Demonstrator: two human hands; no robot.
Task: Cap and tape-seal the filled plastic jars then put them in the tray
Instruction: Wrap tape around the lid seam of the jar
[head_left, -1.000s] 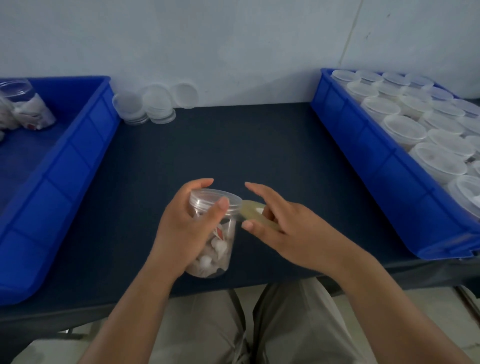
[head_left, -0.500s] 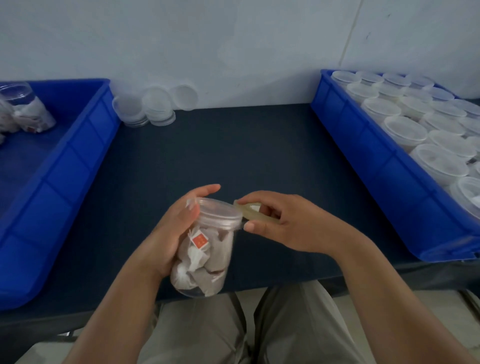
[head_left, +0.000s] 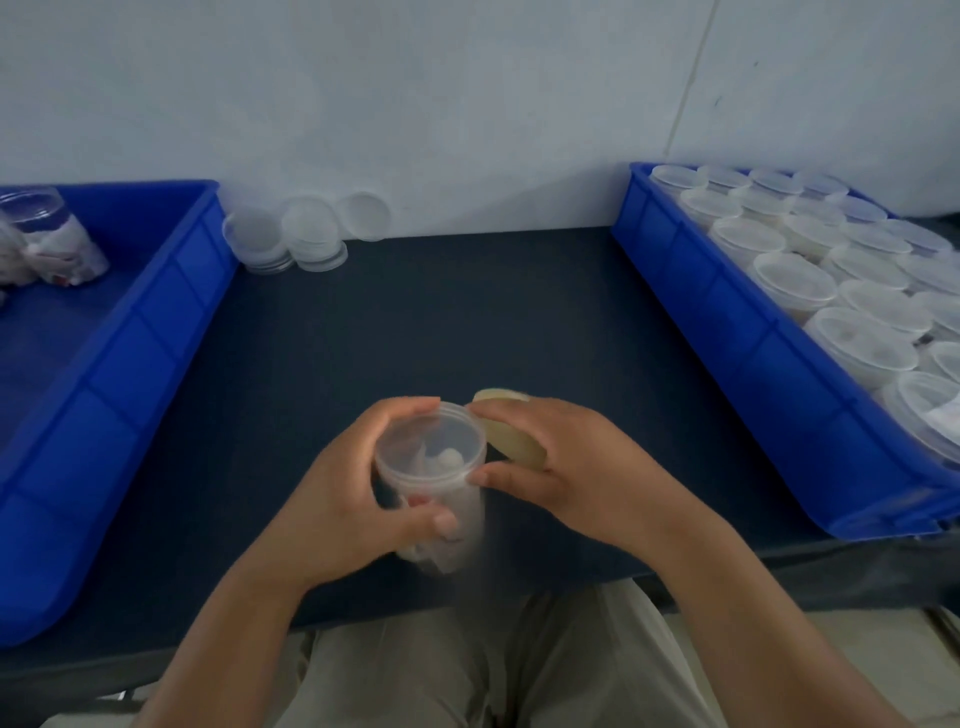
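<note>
A clear plastic jar (head_left: 434, 467) with a clear cap and white sachets inside stands close to upright near the table's front edge. My left hand (head_left: 353, 499) grips it, fingers over the far side of the cap and thumb across the jar's near wall. My right hand (head_left: 566, 467) holds a yellowish roll of tape (head_left: 511, 431) against the right side of the cap, with its thumb touching the cap's rim. The jar's lower part is blurred.
A blue tray (head_left: 130, 353) at left holds a few sealed jars (head_left: 52, 239) in its far corner. Another blue tray (head_left: 727, 332) at right is packed with several clear jars (head_left: 789, 275). Stacks of loose clear lids (head_left: 291, 239) stand against the back wall on the dark table (head_left: 415, 312).
The jar went from tilted with its side toward me to nearly upright. My left thumb moved across its near wall and my right hand with the tape came in tight against the cap.
</note>
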